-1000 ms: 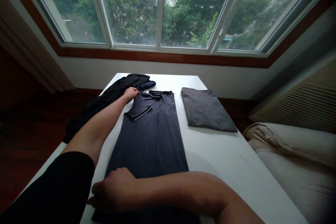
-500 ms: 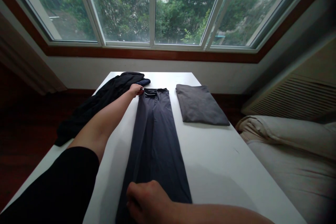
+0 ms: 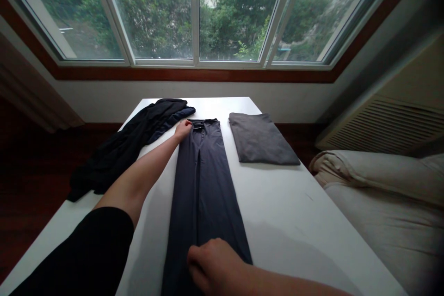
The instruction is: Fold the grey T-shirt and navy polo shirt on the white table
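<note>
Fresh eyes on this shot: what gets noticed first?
Likely the long, dark shirt down the middle of the white table, with the left hand at its far left corner and the right hand at its near part. Next, the folded grey cloth to its right and the black clothing heap along the table's left edge. Beyond the table, a wide window shows green trees.

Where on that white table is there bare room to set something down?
Mostly the white tabletop bordered by the dark-grey buttoned shirt, the folded rectangular grey cloth and the right forearm. A narrow strip separates shirt and cloth. The left is crowded: crumpled black clothing beside the outstretched left arm.
</note>
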